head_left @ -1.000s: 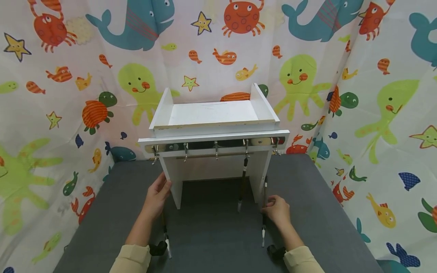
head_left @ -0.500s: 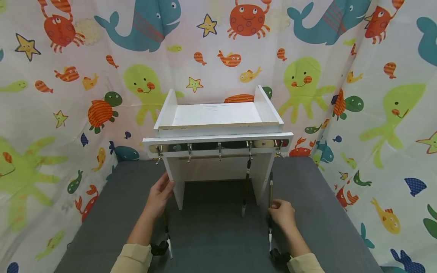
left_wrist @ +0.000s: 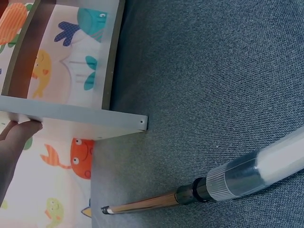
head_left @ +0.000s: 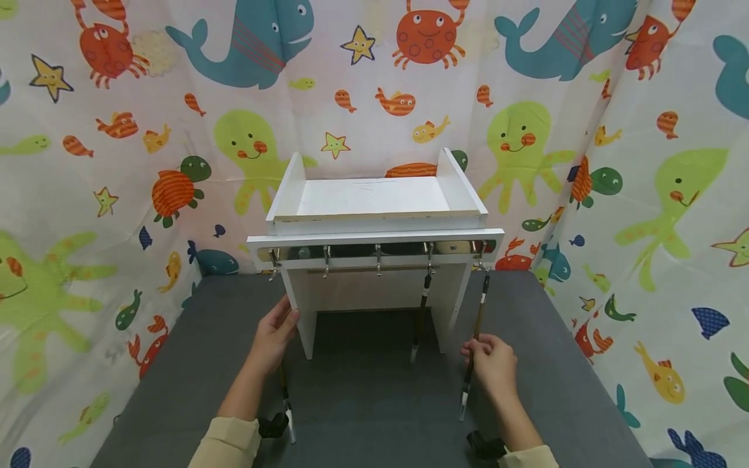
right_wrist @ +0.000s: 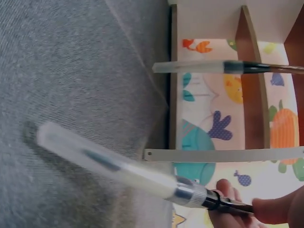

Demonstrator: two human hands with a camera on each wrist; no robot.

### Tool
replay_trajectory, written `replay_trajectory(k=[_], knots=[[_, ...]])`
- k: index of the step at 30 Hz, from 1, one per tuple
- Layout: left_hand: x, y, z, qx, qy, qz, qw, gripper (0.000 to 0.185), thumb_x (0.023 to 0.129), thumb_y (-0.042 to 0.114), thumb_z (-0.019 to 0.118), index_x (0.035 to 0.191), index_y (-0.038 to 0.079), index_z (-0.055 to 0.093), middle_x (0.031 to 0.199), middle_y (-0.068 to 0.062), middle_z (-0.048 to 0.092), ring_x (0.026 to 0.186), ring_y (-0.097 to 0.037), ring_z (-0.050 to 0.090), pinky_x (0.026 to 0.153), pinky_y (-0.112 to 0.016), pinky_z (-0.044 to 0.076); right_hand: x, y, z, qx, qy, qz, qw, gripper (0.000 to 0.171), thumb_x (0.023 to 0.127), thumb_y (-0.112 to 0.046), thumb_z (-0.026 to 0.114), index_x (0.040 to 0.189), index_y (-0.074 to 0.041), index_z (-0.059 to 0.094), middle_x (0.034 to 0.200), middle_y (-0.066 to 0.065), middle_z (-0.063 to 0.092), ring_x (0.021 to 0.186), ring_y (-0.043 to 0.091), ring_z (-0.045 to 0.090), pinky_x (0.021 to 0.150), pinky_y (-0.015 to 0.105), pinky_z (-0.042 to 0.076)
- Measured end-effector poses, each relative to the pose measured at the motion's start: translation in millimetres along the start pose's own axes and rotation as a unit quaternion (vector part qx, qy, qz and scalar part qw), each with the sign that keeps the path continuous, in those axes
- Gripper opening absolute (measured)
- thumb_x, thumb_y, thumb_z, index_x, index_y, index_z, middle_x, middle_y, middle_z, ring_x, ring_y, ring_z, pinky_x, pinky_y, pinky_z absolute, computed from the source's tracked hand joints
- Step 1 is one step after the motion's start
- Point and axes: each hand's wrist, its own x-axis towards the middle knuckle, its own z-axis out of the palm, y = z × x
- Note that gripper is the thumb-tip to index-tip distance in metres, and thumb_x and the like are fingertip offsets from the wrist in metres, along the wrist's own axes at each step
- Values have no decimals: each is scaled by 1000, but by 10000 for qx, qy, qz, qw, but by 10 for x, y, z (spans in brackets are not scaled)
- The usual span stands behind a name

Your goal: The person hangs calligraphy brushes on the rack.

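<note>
Raised and tilted since a moment earlier, the right-hand brush (head_left: 480, 312) now has its top at the end hook (head_left: 481, 256), right of center. At center left, the left hand (head_left: 274, 337), loosely open, touches the side panel (head_left: 300, 315) of a white rack (head_left: 376, 234); a capped brush (head_left: 287, 403) shows lower left. Right of center, another brush (head_left: 420, 318) hangs from the fourth hook (head_left: 430, 252). Farther right, the right hand (head_left: 494, 365) pinches its brush mid-handle. I can't tell whether it has caught; released unhooked, it would likely drop. No brand, label or writing is legible from here.
</note>
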Motion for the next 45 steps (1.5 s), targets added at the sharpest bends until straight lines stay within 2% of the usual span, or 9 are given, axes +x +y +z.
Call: replay_trajectory(k=[2,9,16,24,30,36,39,45], knots=[[-1,0,2,4,0,-30,10000,65,106,34,52,161,12,26,165,-16,27,150,-38,29,113,-61,33,-19,-40,-16,80,133,-116,9998,33,105,-14,54,128,9,58,104,23,75,92,35,76,67,27,62],[2,-3,9,7,35,-83,10000,66,106,36,53,161,12,26,165,-15,27,150,-38,30,113,-60,33,-81,-181,-75,678,278,-494,9961,22,104,-11,56,116,5,65,105,24,75,82,17,77,70,27,62],[9,-19,27,0,41,19,10000,65,106,35,53,160,10,26,164,-19,28,149,-39,31,112,-61,34,-197,-340,-143,1002,373,-1026,9890,21,103,-13,60,115,3,67,107,22,75,91,27,77,71,27,61],[12,-17,-8,44,39,48,10000,65,106,35,52,161,11,26,165,-16,28,149,-38,31,112,-60,35,-332,-549,-189,984,560,-1628,9801,23,102,-16,60,116,0,68,106,17,76,88,19,77,73,23,60],[21,-11,-16,106,4,-12,9999,66,105,38,53,161,13,26,165,-14,28,150,-37,31,112,-61,36,-418,-657,-227,1091,752,-2196,9665,22,103,-14,59,116,1,67,103,16,77,84,18,77,71,24,60],[18,-10,-2,115,12,11,9999,66,105,38,53,160,13,27,165,-14,28,150,-37,31,112,-59,36,-514,-819,-284,1201,645,-2537,9576,19,102,-13,60,115,-1,67,104,12,77,85,14,77,72,26,61],[21,-18,3,91,28,-10,10000,66,105,38,53,160,14,27,165,-13,29,150,-37,31,113,-59,35,-577,-902,-288,1351,557,-2694,9519,18,102,-10,60,114,0,67,104,14,77,86,13,77,72,28,61],[14,-27,4,83,70,-23,9999,66,105,38,54,160,13,28,164,-14,30,149,-37,32,112,-58,36,-725,-995,-173,1686,-64,-2998,9390,16,101,0,58,114,5,66,104,23,75,88,18,77,74,33,61]])
